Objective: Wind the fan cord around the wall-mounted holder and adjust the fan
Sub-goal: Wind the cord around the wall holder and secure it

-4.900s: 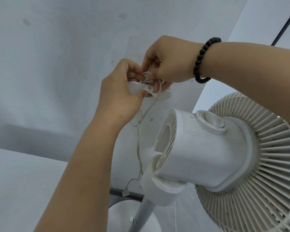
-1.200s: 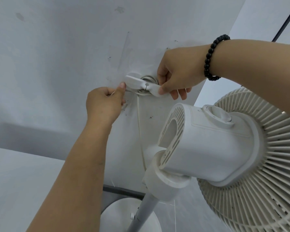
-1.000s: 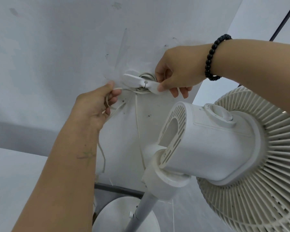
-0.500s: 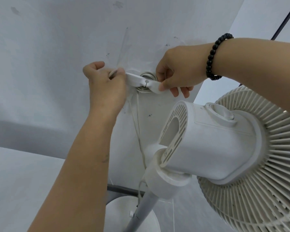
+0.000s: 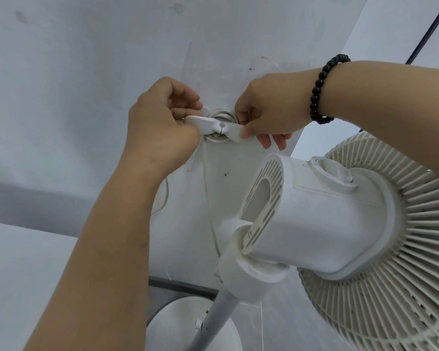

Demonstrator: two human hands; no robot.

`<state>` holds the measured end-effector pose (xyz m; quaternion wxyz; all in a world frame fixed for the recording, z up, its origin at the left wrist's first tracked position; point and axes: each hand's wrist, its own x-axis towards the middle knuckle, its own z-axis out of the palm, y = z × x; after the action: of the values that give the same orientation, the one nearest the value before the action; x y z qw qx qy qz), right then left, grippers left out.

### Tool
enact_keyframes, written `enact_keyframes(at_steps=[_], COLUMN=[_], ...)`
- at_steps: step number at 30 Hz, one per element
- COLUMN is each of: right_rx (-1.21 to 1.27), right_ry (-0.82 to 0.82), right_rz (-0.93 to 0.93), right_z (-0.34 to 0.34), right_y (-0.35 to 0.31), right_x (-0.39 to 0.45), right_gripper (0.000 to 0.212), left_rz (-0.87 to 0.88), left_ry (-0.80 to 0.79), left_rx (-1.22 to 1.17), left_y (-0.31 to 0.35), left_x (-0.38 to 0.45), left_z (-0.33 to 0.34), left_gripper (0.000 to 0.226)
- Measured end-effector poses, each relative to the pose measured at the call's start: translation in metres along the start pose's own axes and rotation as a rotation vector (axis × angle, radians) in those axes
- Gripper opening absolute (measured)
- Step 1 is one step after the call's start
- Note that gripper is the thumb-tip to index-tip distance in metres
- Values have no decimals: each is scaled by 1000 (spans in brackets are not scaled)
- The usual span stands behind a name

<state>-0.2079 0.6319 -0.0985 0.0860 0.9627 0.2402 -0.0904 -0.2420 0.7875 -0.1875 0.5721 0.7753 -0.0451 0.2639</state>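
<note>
A white wall-mounted holder (image 5: 219, 125) with two flat wings is fixed to the pale wall, and several turns of white fan cord (image 5: 219, 114) lie coiled behind it. My left hand (image 5: 162, 125) is curled at the holder's left wing, gripping the cord there. My right hand (image 5: 264, 115) pinches the right wing between thumb and fingers. More cord (image 5: 209, 188) hangs down the wall toward the white standing fan (image 5: 314, 224), whose motor housing and grille fill the lower right.
The fan's pole (image 5: 213, 323) and round base (image 5: 193, 325) stand below, close to the wall. A dark skirting strip (image 5: 178, 286) runs along the wall's foot. A black line (image 5: 426, 29) crosses the upper right corner.
My left hand has carried the cord from below the holder up and over its left wing, adding to the coil. The right hand has stayed on the right wing.
</note>
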Motion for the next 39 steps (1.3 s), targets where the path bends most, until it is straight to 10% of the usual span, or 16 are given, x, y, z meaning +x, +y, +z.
enact_keyframes(at_steps=[10,22,39], right_rx=[-3,-9,-58], right_ry=[-6,-34,-60], right_rz=[0,-2,-1], right_z=[0,3,-3], right_y=[0,0,-6], right_x=[-1,1,-2], right_gripper=[25,25,32], left_rz=[-213,-504,-470], left_ry=[-116,-513,-340], left_rx=[441,142,193], left_y=[-23,-31,-39], left_x=[4,-46,-89], left_z=[-13,5,7], left_gripper=[17,40,16])
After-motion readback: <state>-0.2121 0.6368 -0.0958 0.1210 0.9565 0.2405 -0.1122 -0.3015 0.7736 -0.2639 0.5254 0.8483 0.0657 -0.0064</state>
